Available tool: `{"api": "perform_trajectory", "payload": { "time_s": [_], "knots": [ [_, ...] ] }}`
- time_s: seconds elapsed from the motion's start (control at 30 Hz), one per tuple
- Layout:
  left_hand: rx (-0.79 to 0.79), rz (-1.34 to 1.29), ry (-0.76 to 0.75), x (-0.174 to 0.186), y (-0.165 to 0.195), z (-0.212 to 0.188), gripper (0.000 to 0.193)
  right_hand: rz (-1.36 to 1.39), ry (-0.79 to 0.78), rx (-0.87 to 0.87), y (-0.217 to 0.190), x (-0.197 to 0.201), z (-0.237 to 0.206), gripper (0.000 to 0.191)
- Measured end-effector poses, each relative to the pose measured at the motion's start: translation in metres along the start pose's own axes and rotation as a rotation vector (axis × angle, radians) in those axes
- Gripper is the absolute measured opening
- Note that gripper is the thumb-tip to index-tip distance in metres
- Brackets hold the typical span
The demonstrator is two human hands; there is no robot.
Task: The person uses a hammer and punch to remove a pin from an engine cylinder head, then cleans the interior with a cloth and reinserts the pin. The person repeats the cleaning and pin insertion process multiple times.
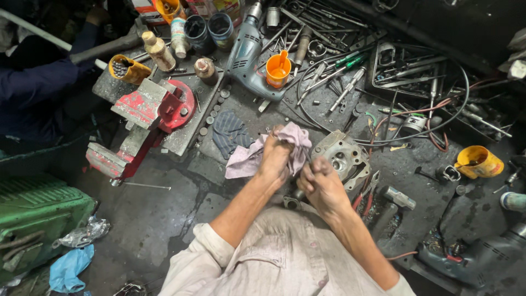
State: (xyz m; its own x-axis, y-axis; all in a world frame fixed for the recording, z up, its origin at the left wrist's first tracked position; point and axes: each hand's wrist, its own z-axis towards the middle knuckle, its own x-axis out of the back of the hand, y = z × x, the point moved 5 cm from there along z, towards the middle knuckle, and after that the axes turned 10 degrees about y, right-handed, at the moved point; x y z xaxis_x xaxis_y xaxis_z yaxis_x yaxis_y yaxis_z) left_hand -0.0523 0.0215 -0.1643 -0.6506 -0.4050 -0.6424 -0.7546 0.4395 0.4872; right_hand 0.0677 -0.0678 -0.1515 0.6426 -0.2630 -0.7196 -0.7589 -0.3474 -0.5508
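My left hand point(275, 157) grips a pink-grey rag point(257, 153) that is bunched over its fingers and hangs to the left. My right hand point(319, 183) is closed in a fist just beside it, clutching an edge of the same rag or a small part; I cannot tell which. Right behind the hands, a grey metal engine part point(342, 156) with round bores lies on the dirty workbench point(164, 208). Both hands hover just above the bench, close together.
A red bench vise point(143, 118) stands at the left. A grey electric drill point(246, 55), an orange cup point(278, 70), yellow cups point(478, 161), cans, bottles, pliers point(366, 192), wires and several loose tools crowd the bench. A person's dark sleeve point(33, 82) is at far left.
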Motion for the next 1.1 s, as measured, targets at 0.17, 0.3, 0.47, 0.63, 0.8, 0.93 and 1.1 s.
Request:
{"api": "perform_trajectory", "payload": {
  "time_s": [0.17, 0.3, 0.47, 0.63, 0.8, 0.93, 1.1],
  "knots": [
    [-0.183, 0.052, -0.079, 0.031, 0.074, 0.04, 0.031, -0.246, -0.107, 0.006, -0.004, 0.035, -0.053, 0.028],
    [-0.054, 0.041, -0.159, 0.051, 0.063, 0.035, 0.033, -0.609, -0.013, 0.174, -0.029, 0.052, -0.055, 0.033],
    [0.035, 0.001, -0.252, 0.047, 0.014, 0.018, 0.027, -0.723, 0.043, 0.38, -0.05, 0.037, -0.036, 0.034],
    [0.101, -0.026, -0.283, 0.055, -0.013, 0.004, 0.025, -0.896, -0.023, 0.467, -0.05, 0.003, -0.021, 0.017],
    [0.208, -0.001, -0.342, 0.053, -0.023, -0.005, 0.027, -1.032, -0.11, 0.653, -0.052, -0.035, -0.012, 0.018],
    [0.245, 0.002, -0.36, 0.045, -0.027, -0.014, 0.032, -1.336, -0.055, 0.826, -0.057, -0.058, -0.008, 0.032],
    [0.213, -0.026, -0.31, 0.038, -0.027, -0.009, 0.038, -1.416, -0.045, 0.884, -0.063, -0.078, -0.009, 0.028]
  ]
}}
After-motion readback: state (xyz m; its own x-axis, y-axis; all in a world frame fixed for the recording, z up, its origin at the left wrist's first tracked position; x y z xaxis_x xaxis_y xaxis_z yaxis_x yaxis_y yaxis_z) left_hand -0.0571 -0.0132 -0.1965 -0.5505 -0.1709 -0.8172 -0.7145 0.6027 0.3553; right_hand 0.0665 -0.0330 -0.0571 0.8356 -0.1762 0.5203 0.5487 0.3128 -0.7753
